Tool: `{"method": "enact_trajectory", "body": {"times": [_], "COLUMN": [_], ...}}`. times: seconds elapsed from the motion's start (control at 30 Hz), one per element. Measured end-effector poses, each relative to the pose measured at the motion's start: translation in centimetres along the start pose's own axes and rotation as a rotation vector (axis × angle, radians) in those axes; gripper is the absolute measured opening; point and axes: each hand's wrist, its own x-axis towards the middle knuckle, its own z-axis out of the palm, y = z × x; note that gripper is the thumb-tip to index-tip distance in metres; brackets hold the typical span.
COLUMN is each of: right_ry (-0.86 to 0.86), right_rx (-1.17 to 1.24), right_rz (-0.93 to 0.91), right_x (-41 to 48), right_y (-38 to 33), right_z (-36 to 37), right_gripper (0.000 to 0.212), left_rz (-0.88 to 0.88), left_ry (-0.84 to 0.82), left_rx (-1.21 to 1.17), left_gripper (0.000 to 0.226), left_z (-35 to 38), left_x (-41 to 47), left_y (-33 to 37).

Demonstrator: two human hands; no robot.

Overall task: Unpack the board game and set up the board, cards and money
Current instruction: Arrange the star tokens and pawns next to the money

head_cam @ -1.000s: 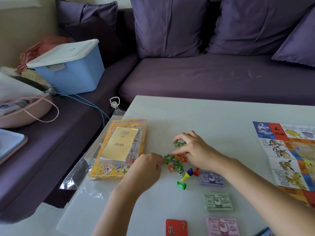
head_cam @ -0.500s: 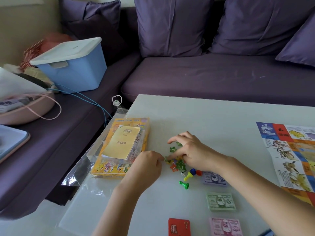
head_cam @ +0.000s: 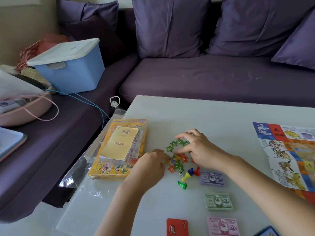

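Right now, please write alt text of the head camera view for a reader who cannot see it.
A person's left hand and right hand reach into a pile of coloured stars on a white table. Near them lie four pawns, three stacks of play money, a red card and a yellow box; the board lies open at the right, a purple sofa behind.

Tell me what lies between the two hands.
In the head view, a pile of green and red star tokens lies on the table between the left hand and the right hand.
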Motion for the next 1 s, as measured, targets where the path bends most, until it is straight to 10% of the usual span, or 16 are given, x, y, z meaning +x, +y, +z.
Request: {"method": "enact_trajectory", "body": {"times": [1.0], "right_ry": [0.044], "right_rx": [-0.052], "right_rz": [0.02], "right_x": [0.4], "right_y": [-0.6], "right_z": [0.3], "right_gripper": [0.058], "left_rz": [0.046], "left_ry": [-0.004], "left_rx": [0.043], "left_gripper": [0.038], "left_z": [0.3], "left_x": [0.3], "left_y": [-0.2]}}
